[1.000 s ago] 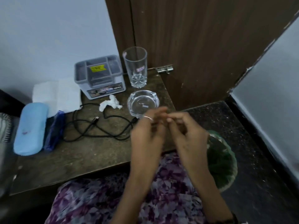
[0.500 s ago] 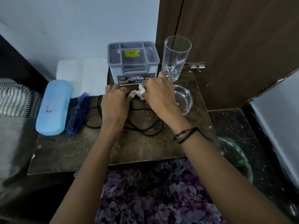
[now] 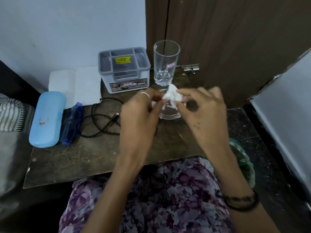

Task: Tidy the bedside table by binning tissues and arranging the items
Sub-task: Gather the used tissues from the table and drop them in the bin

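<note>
A crumpled white tissue (image 3: pixel 172 95) is pinched between the fingertips of my left hand (image 3: pixel 139 113) and my right hand (image 3: pixel 204 111), held above the clear glass ashtray (image 3: pixel 170 113), which they partly hide. The brown bedside table (image 3: pixel 101 152) carries a grey organiser box (image 3: pixel 124 69), a tall empty glass (image 3: pixel 165 62), a tangled black cable (image 3: pixel 101 120), a light blue glasses case (image 3: pixel 46 118), blue glasses (image 3: pixel 71 123) and flat white tissues (image 3: pixel 75 86) at the back left. A green bin (image 3: pixel 242 163) stands on the floor, low at the right.
A brown wooden door (image 3: pixel 227 39) with a metal latch (image 3: pixel 191 68) rises behind the table. A grey surface (image 3: pixel 286 106) slants along the right. Striped bedding (image 3: pixel 11 113) lies at the left edge. My floral-clad lap (image 3: pixel 159 199) sits below the table front.
Both hands reached to the crumpled tissue by the organiser, took hold of it, then lifted it right and toward me over the ashtray.
</note>
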`<state>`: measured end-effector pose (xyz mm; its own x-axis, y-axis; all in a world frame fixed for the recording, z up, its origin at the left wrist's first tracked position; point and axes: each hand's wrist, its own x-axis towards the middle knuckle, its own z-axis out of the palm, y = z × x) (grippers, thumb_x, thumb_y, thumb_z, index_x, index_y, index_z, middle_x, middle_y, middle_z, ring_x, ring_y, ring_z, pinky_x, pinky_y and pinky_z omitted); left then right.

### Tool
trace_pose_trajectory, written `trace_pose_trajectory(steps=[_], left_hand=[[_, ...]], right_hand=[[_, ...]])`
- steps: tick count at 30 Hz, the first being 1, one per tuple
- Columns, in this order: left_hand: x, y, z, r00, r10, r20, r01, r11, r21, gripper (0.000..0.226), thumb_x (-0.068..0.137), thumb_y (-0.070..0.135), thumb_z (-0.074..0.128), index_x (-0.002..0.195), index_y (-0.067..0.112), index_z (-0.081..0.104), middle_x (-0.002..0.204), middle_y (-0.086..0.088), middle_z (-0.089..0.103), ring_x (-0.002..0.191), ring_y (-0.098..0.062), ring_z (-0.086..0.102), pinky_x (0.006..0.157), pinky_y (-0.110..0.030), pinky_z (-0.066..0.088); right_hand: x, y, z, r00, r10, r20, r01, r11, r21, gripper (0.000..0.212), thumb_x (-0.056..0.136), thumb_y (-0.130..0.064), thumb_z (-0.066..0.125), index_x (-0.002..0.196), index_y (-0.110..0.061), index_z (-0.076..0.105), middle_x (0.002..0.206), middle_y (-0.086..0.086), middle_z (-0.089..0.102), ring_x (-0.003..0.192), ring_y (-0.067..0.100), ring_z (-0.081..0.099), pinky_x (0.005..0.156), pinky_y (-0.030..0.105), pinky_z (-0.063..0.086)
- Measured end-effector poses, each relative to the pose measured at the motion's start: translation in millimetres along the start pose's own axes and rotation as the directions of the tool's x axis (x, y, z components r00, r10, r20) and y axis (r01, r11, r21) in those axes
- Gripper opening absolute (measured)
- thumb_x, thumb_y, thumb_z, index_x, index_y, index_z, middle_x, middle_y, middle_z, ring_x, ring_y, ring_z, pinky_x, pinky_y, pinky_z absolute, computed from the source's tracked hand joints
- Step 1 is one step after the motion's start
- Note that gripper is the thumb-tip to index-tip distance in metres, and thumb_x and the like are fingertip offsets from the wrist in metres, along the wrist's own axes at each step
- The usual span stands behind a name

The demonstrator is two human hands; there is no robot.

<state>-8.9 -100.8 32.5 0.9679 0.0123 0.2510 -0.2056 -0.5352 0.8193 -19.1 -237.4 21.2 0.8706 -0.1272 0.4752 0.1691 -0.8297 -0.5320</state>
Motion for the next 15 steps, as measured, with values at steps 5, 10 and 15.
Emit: trace_pose_trajectory(steps=[5, 10, 15], left_hand=[[-53, 49, 76, 0.941, -0.02, 0.337, 0.058, 0.993, -0.104, 0.005, 0.085, 0.019, 0.064, 0.089, 0.02, 0.065, 0.078, 0.005, 0.069, 0.067, -0.004, 0.064, 0.064, -0.024, 0.055], [-97, 58, 173, 0.767, -0.185, 0.614, 0.122, 0.982, 0.143, 0.018, 0.093, 0.023, 0.052, 0.103, 0.012, 0.062, 0.101, -0.01, 0.067, 0.094, -0.025, 0.064, 0.081, -0.037, 0.054], [-115, 40, 242, 0.682, -0.336, 0.65, 0.144, 0.933, 0.331, 0.021, 0.092, 0.006, 0.045, 0.102, 0.003, 0.063, 0.105, -0.017, 0.066, 0.1, -0.031, 0.062, 0.083, -0.04, 0.05]], right_hand=[[-62, 65, -68, 0.957, 0.279, -0.077, -0.282, 0.959, -0.027, 0.024, 0.078, -0.017, 0.07, 0.102, -0.017, 0.071, 0.081, -0.005, 0.06, 0.084, 0.018, 0.044, 0.061, 0.017, 0.028], [-127, 147, -81, 0.867, 0.491, -0.079, -0.497, 0.85, -0.175, 0.025, 0.076, -0.004, 0.072, 0.1, -0.01, 0.072, 0.085, 0.015, 0.07, 0.078, 0.026, 0.049, 0.066, 0.033, 0.04], [-172, 217, -51, 0.746, 0.663, 0.066, -0.643, 0.742, -0.191, 0.025, 0.077, -0.012, 0.072, 0.102, -0.017, 0.071, 0.09, 0.012, 0.073, 0.086, 0.033, 0.063, 0.07, 0.038, 0.052]])
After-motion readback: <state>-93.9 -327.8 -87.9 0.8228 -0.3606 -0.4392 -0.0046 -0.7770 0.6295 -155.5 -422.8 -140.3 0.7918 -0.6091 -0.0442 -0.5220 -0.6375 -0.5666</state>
